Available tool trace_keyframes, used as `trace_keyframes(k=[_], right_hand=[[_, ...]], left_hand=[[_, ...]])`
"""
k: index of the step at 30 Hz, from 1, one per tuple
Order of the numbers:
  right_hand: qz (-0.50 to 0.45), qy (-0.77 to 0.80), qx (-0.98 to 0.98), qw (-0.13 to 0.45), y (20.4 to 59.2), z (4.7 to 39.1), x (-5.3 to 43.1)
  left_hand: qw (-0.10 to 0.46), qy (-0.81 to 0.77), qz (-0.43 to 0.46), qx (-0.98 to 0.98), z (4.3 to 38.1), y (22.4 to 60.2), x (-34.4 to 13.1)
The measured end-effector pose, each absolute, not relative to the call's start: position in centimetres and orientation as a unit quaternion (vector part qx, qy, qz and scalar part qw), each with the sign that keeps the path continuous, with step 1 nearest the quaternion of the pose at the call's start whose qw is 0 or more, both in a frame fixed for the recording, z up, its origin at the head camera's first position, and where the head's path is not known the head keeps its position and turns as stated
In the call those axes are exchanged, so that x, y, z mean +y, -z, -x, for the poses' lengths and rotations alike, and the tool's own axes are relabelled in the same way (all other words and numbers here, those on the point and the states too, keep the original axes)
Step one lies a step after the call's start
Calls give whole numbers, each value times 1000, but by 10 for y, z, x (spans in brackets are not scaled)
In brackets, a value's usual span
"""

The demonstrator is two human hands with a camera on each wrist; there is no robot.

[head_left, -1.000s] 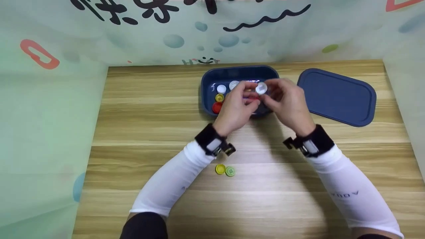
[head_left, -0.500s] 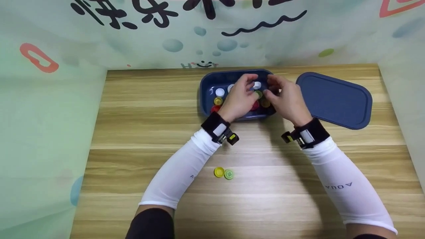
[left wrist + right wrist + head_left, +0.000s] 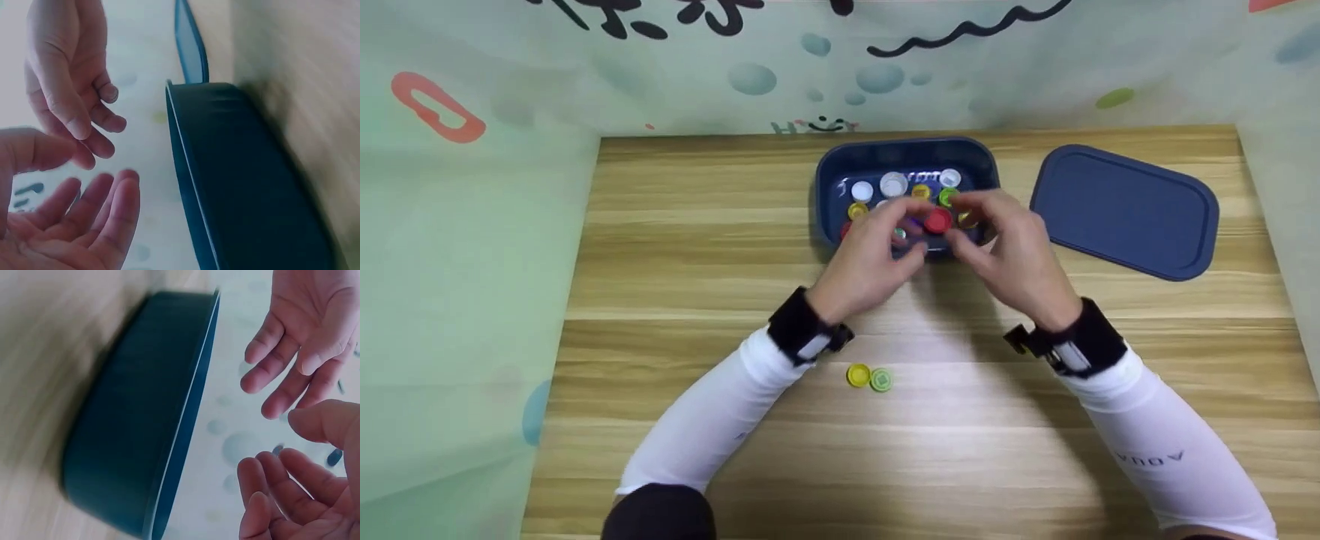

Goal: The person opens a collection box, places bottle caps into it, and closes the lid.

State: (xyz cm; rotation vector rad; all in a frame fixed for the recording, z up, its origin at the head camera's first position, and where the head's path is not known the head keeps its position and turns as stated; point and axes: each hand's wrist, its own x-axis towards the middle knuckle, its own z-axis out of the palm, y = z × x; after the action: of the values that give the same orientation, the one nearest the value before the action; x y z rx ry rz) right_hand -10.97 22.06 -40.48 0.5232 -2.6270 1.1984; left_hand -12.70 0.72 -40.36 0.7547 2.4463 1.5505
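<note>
In the head view, both hands are over the front part of a dark blue box (image 3: 982, 161) that holds several round bottle caps. My left hand (image 3: 870, 255) is on the left with fingers spread and thumb apart. My right hand (image 3: 1014, 251) faces it from the right. Neither holds anything; both wrist views show bare fingertips. Between the hands a red cap (image 3: 937, 220) shows in the box. Behind it lie a green cap (image 3: 948, 196), a yellow cap (image 3: 921, 193) and a white cap (image 3: 950, 178). The left fingers partly hide other caps.
A dark blue lid (image 3: 1125, 214) lies flat on the wooden table (image 3: 697, 262), right of the box. Nearer the person, a yellow cap (image 3: 859, 376) and a pale green cap (image 3: 881, 379) lie side by side. A printed cloth (image 3: 720, 97) hangs behind the table.
A white cap seen between the hands a second ago now lies in the box. Both hands have drawn back toward the person, the left one also leftward. The head view has shifted slightly.
</note>
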Motion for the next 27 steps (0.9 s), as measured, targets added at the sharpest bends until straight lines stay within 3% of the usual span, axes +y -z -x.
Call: trace_keyframes(k=[6, 18, 27], right_hand=[[-238, -409, -878, 73, 413, 81, 211], [-282, -361, -886, -72, 448, 35, 186], [-338, -292, -890, -91, 473, 16, 171]], left_hand=[[88, -456, -312, 829, 96, 406, -11], [109, -283, -378, 875, 54, 437, -46], [105, -185, -382, 899, 29, 463, -51]])
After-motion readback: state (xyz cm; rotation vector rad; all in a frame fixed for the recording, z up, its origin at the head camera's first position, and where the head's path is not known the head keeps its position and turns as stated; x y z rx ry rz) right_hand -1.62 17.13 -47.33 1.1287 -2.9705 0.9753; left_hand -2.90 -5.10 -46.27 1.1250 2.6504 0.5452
